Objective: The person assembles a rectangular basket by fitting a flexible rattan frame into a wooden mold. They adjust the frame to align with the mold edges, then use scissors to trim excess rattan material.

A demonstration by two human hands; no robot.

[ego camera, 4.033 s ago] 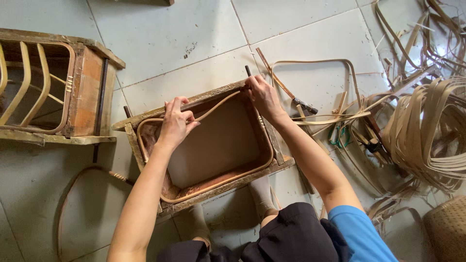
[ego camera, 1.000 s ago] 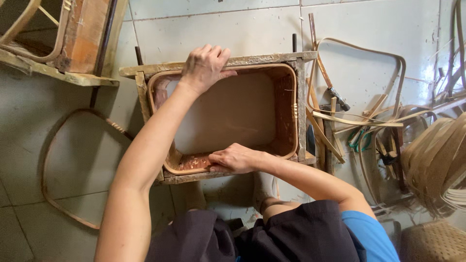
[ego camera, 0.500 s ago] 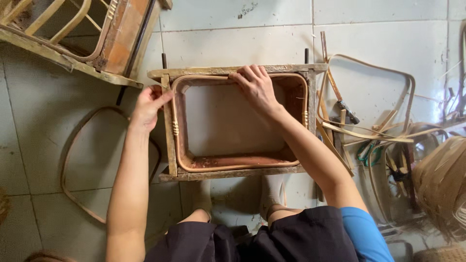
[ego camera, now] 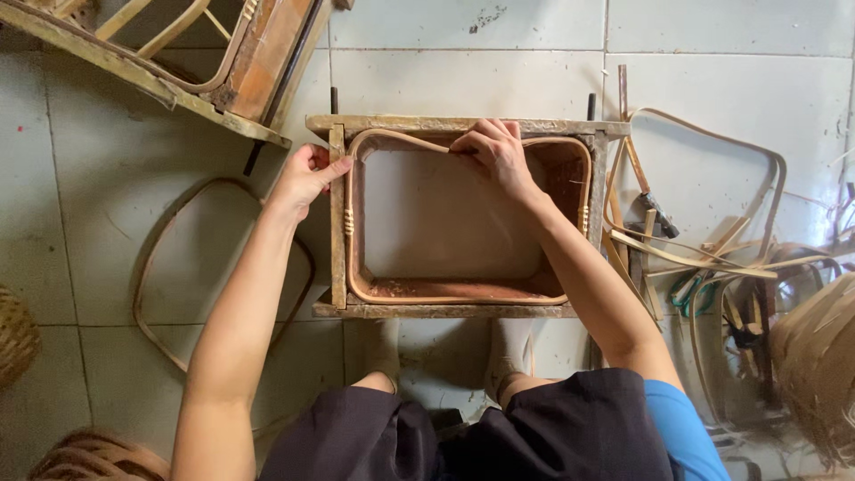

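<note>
A rectangular wooden frame mould (ego camera: 463,310) lies on the tiled floor in front of me. A pale bent cane strip (ego camera: 356,267) runs as a loop along the inside of the frame, bound with a wrapped joint on the left and right sides. My left hand (ego camera: 307,175) grips the frame's upper left corner. My right hand (ego camera: 492,153) presses the cane strip against the frame's far inner edge. My feet show below the frame's near edge.
A second wooden frame with curved slats (ego camera: 196,53) leans at the upper left. A loose cane hoop (ego camera: 156,294) lies on the floor at left. Bent cane loops, strips and tools (ego camera: 704,249) are piled at right, beside woven baskets (ego camera: 815,356).
The frame turned from slanted to square in front of me. My right hand went from the far edge to the near edge and back; my left hand settled on the upper left corner.
</note>
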